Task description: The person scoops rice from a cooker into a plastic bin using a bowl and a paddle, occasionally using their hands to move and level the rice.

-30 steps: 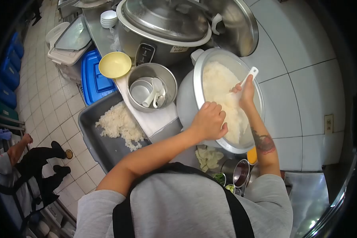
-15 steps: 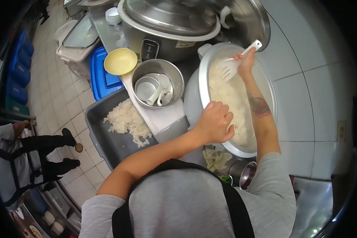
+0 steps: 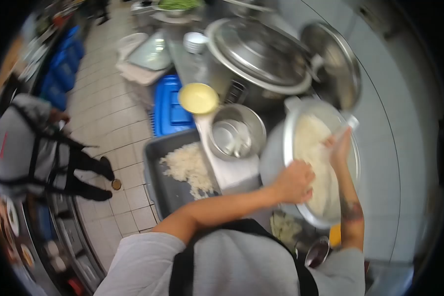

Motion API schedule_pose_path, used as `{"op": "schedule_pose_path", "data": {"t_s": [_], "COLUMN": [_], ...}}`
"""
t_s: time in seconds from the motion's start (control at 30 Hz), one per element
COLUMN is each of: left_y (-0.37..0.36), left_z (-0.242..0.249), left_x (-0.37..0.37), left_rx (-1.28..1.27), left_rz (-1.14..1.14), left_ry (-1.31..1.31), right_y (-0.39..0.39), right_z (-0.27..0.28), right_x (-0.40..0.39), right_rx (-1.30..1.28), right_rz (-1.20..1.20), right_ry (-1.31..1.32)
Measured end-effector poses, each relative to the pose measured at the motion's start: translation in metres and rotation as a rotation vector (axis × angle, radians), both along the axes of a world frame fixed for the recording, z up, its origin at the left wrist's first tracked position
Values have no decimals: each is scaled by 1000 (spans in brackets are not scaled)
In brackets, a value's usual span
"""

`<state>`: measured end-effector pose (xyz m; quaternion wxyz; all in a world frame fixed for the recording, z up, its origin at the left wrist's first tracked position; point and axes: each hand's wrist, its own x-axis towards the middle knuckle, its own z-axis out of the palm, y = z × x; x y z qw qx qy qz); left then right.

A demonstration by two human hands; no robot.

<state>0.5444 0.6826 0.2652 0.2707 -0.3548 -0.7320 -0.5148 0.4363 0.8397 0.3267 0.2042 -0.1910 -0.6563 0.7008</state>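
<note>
Cooked white rice (image 3: pixel 308 143) fills a large rice cooker pot (image 3: pixel 289 140) with a pale rim. Over the rice, my right hand (image 3: pixel 339 150) is closed around a white slotted spoon (image 3: pixel 351 123); its handle end sticks out above the hand, and motion blurs its blade. My left hand (image 3: pixel 295 181) is curled into a fist at the pot's near left rim. Whether its fingers grip the rim or anything else is hidden. To the left, a grey tub (image 3: pixel 155 180) holds a loose heap of rice (image 3: pixel 188 167).
A steel pot (image 3: pixel 257 129) with utensils stands beside the cooker, near a yellow bowl (image 3: pixel 198 98) and blue lid (image 3: pixel 173 111). Behind is a larger lidded cooker (image 3: pixel 261 52). Another person (image 3: pixel 34 143) stands at far left. Cabbage-like leaves (image 3: pixel 285 227) lie near my body.
The camera view has shifted, so the scene sits lower and further right. My right hand and the slotted spoon have moved lower over the rice. My left hand stays closed at the rim.
</note>
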Motion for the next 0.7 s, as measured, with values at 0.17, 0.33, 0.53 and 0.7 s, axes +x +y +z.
{"op": "schedule_pose_path", "data": {"t_s": [0.17, 0.33, 0.53, 0.7], "left_y": [-60, -177, -253, -260], "left_z": [-8, -51, -174, -181], "left_x": [-14, -84, -133, -126], "left_rx": [339, 255, -185, 40], "left_rz": [95, 1028, 998, 957], "left_ry": [106, -246, -892, -687], "right_y": [43, 85, 96, 100], "right_z": [35, -20, -35, -44], "right_x": [-52, -108, -117, -102], "right_rx": [321, 269, 141, 336], "right_rz": [263, -17, -45, 8], "right_ry": [344, 474, 388, 387]}}
